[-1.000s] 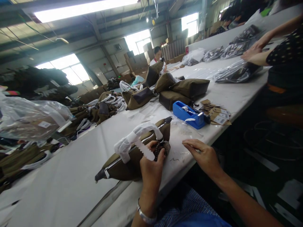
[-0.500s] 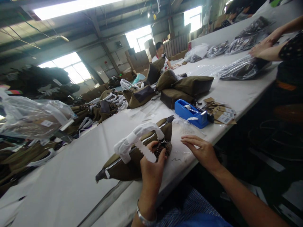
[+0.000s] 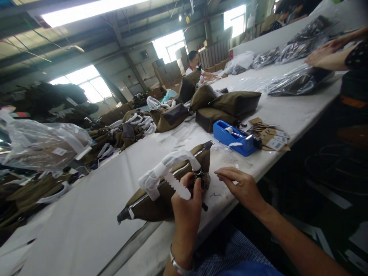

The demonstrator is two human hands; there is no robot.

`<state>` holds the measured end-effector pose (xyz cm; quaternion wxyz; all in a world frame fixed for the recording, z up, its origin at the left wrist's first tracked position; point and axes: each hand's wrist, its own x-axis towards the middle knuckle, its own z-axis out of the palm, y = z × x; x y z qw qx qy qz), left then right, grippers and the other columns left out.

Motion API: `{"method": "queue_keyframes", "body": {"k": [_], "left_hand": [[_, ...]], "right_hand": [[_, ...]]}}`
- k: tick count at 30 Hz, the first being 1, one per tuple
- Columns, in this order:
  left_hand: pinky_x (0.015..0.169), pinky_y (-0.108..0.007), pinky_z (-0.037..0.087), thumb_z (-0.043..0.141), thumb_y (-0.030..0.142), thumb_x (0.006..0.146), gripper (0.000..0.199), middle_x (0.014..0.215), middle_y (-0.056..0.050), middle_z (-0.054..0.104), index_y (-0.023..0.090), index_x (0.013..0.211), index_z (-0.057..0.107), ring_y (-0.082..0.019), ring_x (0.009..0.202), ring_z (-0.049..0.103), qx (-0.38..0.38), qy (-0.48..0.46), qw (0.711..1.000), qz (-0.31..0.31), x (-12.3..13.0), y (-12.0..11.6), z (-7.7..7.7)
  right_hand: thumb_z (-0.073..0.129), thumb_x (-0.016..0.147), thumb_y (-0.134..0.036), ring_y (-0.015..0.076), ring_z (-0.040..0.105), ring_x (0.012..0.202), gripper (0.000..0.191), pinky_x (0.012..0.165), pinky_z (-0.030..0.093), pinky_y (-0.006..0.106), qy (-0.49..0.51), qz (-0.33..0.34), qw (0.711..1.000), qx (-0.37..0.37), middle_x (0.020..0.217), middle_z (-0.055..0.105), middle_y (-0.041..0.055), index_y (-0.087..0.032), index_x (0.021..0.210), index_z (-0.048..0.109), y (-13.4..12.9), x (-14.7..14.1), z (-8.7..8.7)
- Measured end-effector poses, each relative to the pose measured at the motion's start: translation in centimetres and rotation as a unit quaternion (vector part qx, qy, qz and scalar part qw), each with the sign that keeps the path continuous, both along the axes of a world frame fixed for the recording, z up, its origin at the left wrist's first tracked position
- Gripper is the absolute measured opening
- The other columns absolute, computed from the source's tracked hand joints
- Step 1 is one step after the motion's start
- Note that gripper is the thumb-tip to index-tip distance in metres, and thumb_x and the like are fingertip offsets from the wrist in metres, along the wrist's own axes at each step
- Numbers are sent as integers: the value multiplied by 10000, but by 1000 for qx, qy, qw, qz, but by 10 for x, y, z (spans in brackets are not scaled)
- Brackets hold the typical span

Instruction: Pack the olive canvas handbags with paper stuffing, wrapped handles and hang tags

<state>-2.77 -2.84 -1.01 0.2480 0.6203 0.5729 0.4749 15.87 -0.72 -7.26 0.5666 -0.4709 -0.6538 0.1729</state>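
Observation:
An olive bag point(image 3: 161, 207) with a silver zipper lies in front of me on the white table. White wrapping covers its handle point(image 3: 155, 174), and a white strip with a notched edge point(image 3: 178, 187) hangs over its side. My left hand point(image 3: 188, 197) is closed on a dark, speckled piece point(image 3: 204, 179) at the bag's right end, below the handle. To the right, over the table's edge, my right hand point(image 3: 243, 186) is raised with thumb and fingertips pressed together; anything between them is too small to make out.
A blue tape dispenser point(image 3: 234, 138) stands behind my right hand, beside brown tags point(image 3: 274, 138). Several olive bags point(image 3: 235, 102) are piled further back. Plastic-wrapped goods point(image 3: 299, 82) lie at the right under another person's hands point(image 3: 322, 53). A plastic-covered bundle point(image 3: 54, 147) is at left.
My right hand has shifted slightly left, nearer the bag. The dark piece in my left hand has turned, and a small dark end now hangs below it.

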Motion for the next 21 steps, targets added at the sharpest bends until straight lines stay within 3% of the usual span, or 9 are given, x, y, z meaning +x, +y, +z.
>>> {"method": "queue_keyframes", "body": {"k": [6, 11, 16, 21], "left_hand": [[928, -399, 584, 582, 311, 990, 220, 1047, -72, 780, 214, 1161, 682, -255, 999, 750, 80, 135, 988, 16, -3, 3, 7], [877, -366, 584, 565, 242, 997, 186, 1008, -73, 784, 195, 1026, 742, -240, 953, 744, 154, 201, 967, 14, -8, 7, 7], [867, -352, 595, 647, 268, 949, 155, 1000, -54, 775, 215, 1064, 737, -230, 940, 741, 130, 124, 984, 7, -7, 7, 4], [630, -285, 607, 672, 347, 932, 294, 904, -25, 737, 217, 1196, 658, -179, 710, 732, 79, 11, 996, 31, -6, 9, 5]], "right_hand": [[635, 935, -230, 220, 737, 955, 182, 904, 601, 358, 33, 19, 999, 10, 1017, 783, 28, -286, 1014, 789, 12, -9, 10], [644, 939, -228, 214, 743, 936, 185, 888, 603, 340, 40, 18, 999, 30, 1005, 785, 32, -284, 1037, 790, 11, -15, 20], [624, 957, -202, 196, 742, 913, 213, 851, 610, 306, 36, 35, 997, 57, 1000, 779, 35, -277, 1087, 775, 4, -20, 28], [601, 975, -207, 188, 736, 915, 215, 842, 614, 305, 27, 66, 995, 69, 1013, 773, 43, -274, 1088, 771, 3, -20, 26]]}}
